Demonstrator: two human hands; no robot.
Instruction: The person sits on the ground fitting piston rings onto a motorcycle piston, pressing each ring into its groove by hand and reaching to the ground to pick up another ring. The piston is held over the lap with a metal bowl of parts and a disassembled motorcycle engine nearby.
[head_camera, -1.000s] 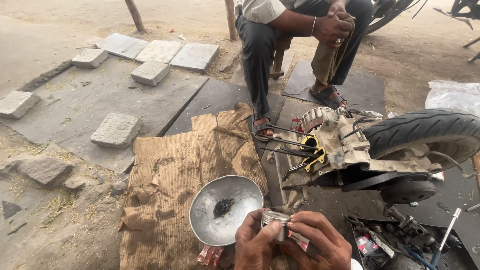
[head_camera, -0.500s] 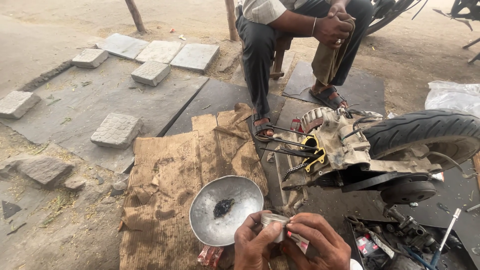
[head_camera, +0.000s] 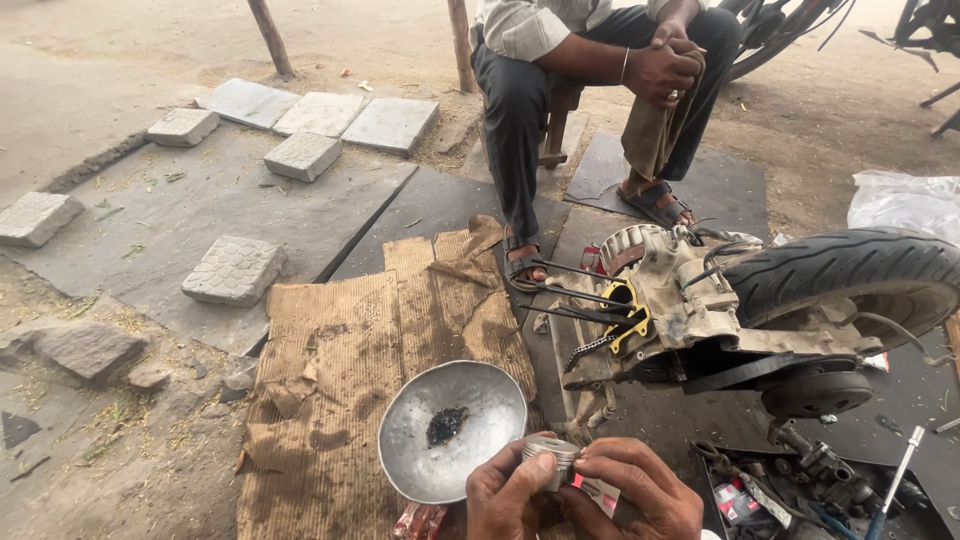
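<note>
A rear tyre with its stripped engine block lies right of the torn cardboard, whose near edge carries a metal bowl, beside which left hand and right hand together clasp a ribbed metal piston.

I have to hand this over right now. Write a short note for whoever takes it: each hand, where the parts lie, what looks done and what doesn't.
Left hand and right hand: both grip a small ribbed metal cylinder, fingers closed on it, just past the near rim of the metal bowl.
Bowl sits on the torn cardboard, with a dark greasy lump in it.
Engine block with tyre lies to the right, studs bare.
Tools lie lower right.
Done: cylinder is off the engine.
Left: cylinder not yet refitted.
</note>
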